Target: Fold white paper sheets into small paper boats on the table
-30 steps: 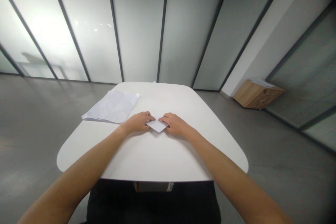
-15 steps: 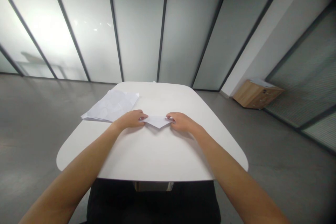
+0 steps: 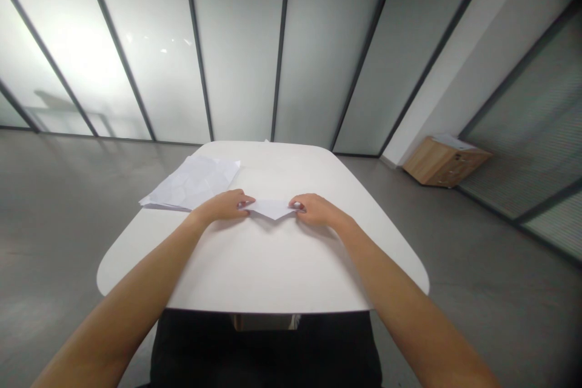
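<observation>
A small folded white paper (image 3: 271, 208), shaped like a wide triangle with its point toward me, lies on the middle of the white table (image 3: 264, 267). My left hand (image 3: 224, 207) pinches its left corner with curled fingers. My right hand (image 3: 315, 210) pinches its right corner the same way. Both hands rest on the tabletop, a paper's width apart.
A loose stack of creased white sheets (image 3: 191, 183) lies at the table's far left. A wooden cabinet (image 3: 443, 160) stands on the grey floor at the right. Frosted glass panels with dark frames line the back.
My hands have drawn apart sideways. The folded paper, a small piece between them one second ago, now shows as a wider triangle held at both corners.
</observation>
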